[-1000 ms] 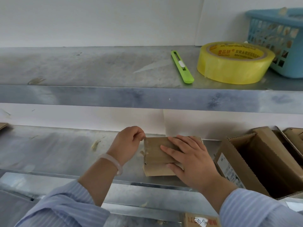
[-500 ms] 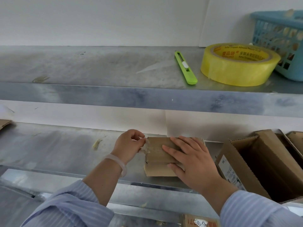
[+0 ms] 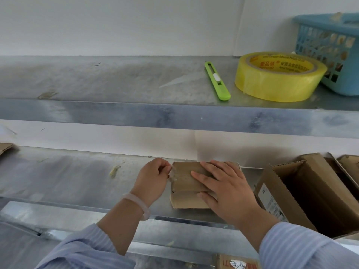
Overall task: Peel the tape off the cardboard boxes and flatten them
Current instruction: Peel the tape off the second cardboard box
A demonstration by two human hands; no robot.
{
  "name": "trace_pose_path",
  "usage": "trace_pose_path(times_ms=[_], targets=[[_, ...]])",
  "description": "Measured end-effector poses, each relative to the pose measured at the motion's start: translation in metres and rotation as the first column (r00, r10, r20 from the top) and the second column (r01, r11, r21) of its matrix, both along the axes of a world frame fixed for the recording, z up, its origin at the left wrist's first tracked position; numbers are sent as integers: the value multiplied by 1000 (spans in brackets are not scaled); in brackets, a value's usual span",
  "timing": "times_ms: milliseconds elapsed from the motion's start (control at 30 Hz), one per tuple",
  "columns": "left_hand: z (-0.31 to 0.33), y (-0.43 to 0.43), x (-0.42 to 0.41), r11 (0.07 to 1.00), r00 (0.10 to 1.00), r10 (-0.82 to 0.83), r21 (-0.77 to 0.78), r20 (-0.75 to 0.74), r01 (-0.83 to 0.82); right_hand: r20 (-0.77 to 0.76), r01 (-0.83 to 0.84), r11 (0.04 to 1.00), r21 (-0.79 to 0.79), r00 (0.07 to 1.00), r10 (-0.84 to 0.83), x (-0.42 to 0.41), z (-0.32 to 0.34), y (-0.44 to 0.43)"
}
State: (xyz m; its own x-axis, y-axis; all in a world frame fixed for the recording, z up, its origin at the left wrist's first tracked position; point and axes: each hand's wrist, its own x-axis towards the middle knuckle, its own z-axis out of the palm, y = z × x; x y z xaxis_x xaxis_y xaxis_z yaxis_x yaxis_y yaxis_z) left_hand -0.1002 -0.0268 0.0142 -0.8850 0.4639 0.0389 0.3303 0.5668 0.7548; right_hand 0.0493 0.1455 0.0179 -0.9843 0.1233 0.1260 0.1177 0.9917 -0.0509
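Our small cardboard box lies on the lower shelf, near its front lip; our right hand presses flat on its top, fingers straight, while our left hand pinches the clear tape lifted at the box's left edge. We judge 2 risks: the thin tape may tear, or strip the paper face, if we pull sharply upward; the light box may skid after the tape if the pressing hand eases. 1 low, slow pull along the seam seems safest; the green knife lies on the upper shelf, well apart.
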Motion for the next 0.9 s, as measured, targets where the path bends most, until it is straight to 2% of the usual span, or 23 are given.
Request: trace_pose_path(times_ms=[100, 200, 300, 367, 467, 567, 633, 700, 800, 900], targets=[[1, -4, 1, 998, 995, -63, 17, 80, 62, 3, 7, 1000, 1, 1000, -7, 0, 1, 0], [5, -9, 1, 990, 962, -103, 124, 253, 73, 2, 22, 1000, 2, 1000, -22, -2, 3, 0], [6, -8, 2, 936, 870, -67, 332, 488, -114, 14, 21, 1000, 4, 1000, -21, -6, 6, 1], [6, -9, 5, 896, 858, -20, 389, 513, -212, 27, 20, 1000, 10, 999, -20, -7, 5, 1], [3, -11, 11, 935, 954, 35, 328, 298, -137, 18, 23, 1000, 12, 1000, -23, -7, 2, -2], [6, -14, 15, 956, 988, 30, 283, 148, -72, -6, 30, 1000, -1, 1000, -30, -10, 3, -7], [8, -16, 15, 987, 1000, 7, 160, -20, -4, -18, 38, 998, -52, 999, -39, -14, 4, -11], [7, -17, 17, 999, 980, -46, 2, -196, 47, -45, 29, 987, -158, 998, -37, -17, 5, -14], [10, -12, 21, 986, 919, -131, -141, -373, 83, -116, -8, 953, -301, 993, -28, -16, 7, -17], [16, 6, 26, 887, 789, -402, -411, -465, 209, -232, -33, 850, -526, 967, -106, -13, 12, -16]])
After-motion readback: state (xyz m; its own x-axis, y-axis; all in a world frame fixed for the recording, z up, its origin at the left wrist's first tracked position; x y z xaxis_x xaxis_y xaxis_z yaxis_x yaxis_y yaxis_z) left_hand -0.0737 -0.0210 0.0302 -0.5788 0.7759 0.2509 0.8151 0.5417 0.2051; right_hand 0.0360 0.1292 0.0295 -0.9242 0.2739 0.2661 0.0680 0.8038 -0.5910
